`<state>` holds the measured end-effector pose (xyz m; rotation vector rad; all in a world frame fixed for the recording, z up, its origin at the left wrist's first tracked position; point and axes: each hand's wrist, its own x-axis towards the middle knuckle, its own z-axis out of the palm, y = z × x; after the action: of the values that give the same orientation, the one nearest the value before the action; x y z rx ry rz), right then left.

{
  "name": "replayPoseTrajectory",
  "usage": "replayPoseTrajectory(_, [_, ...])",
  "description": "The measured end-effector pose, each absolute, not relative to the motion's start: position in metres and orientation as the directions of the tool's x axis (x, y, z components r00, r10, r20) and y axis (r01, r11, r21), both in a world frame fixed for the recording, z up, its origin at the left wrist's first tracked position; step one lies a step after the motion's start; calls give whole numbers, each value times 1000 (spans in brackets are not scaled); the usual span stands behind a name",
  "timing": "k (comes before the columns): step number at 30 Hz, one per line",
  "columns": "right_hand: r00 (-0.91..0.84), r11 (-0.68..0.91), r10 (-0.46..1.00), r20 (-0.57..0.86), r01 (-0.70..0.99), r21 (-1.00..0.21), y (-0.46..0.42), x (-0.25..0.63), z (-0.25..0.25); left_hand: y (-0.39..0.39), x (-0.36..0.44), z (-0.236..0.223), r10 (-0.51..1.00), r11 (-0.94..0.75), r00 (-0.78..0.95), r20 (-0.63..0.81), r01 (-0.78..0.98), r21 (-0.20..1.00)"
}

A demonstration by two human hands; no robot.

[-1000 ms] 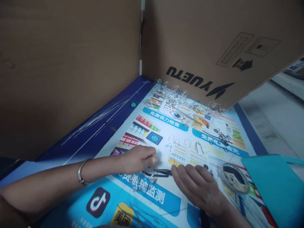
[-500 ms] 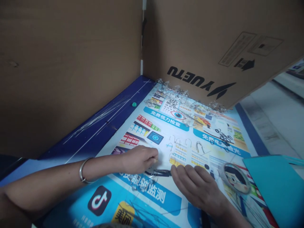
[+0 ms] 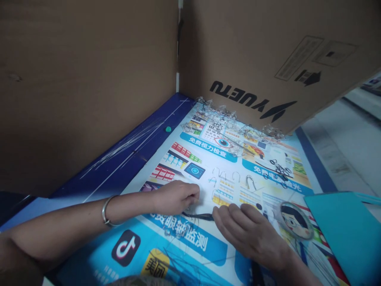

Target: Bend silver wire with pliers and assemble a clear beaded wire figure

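Observation:
My left hand (image 3: pixel 177 197) is closed in a pinch, thumb against the bent fingers. Whatever it grips is hidden by the fingertips. My right hand (image 3: pixel 250 231) wraps around dark pliers (image 3: pixel 205 217), palm down. Their slim jaws point left and end just under my left fingertips; a dark handle end shows below my right wrist. Small clear beads (image 3: pixel 175 230) on thin wire lie or hang just below the left hand, over the printed sheet. Several bent wire hooks (image 3: pixel 223 174) lie beyond the two hands.
Cardboard walls (image 3: pixel 238 51) stand at the left and back. Along the back wall lies a pile of clear beaded wire pieces (image 3: pixel 220 113). Black rings (image 3: pixel 279 170) lie at right, straight wires (image 3: pixel 125 143) at left, near a green lump (image 3: pixel 168 129). A teal folder (image 3: pixel 342 230) sits at right.
Both hands stay nearly in place. The pliers have turned slightly, so their jaws look narrower now. The whole view has shifted a little.

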<state>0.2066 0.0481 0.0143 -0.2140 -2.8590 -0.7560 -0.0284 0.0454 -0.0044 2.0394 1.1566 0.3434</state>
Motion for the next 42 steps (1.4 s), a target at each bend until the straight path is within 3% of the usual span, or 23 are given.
replayPoseTrajectory(7, [-957,909,160,240,238,342,54,205,13,46,-27,-6,834,-282,537,-129,615,737])
replayPoseTrajectory(14, [-808,885,451,380,458,-77,65,211,-10,45,-30,-5,830,-255,547,-106,542,801])
replayPoseTrajectory(20, [-754,820,571,325,508,-263,64,211,-19,45,-33,-6,820,-269,569,-68,487,831])
replayPoseTrajectory(32, [-721,806,592,361,520,-283,63,213,-19,42,-38,-11,770,-402,635,70,396,826])
replayPoseTrajectory(37, [-708,774,630,320,537,-336,61,212,-17,43,-37,-13,784,-376,617,67,387,842])
replayPoseTrajectory(42, [-700,765,643,312,562,-315,58,210,-17,43,-35,-13,810,-355,583,60,407,842])
